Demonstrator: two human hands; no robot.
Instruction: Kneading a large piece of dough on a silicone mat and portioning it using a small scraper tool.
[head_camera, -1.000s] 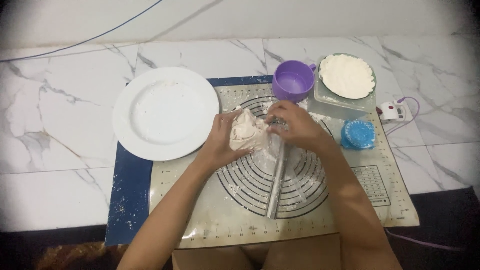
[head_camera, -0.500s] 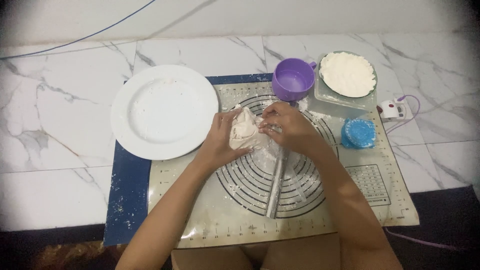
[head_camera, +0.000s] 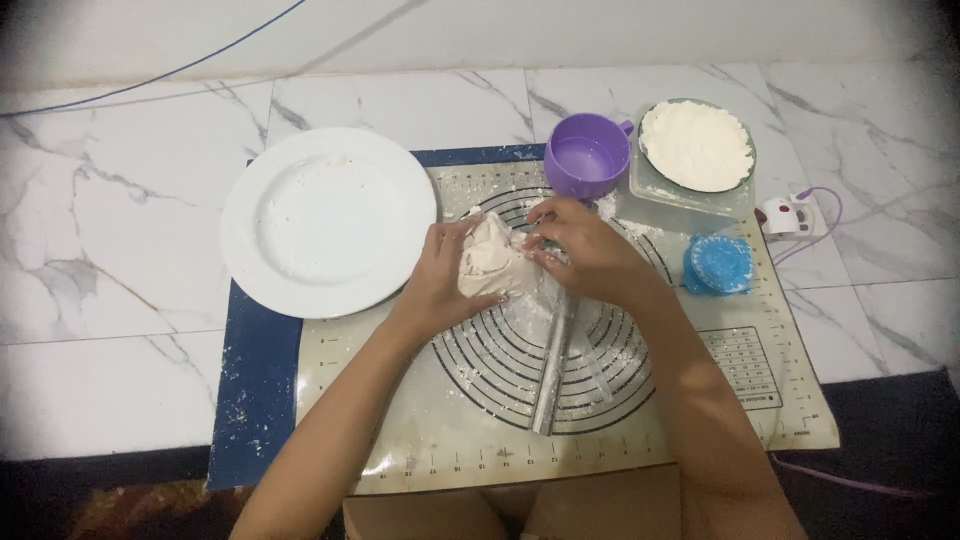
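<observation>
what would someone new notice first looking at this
First, the two hands at the middle of the rolling mat: the left hand and right hand both grip a pale lump of dough, with a rolling pin lying just below it. Next, the big white plate to the left. Behind the hands stand a purple cup and a bowl of flour.

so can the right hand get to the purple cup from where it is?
Probably yes. The right hand is on the dough, and the purple cup stands just beyond it with nothing between them.
</observation>
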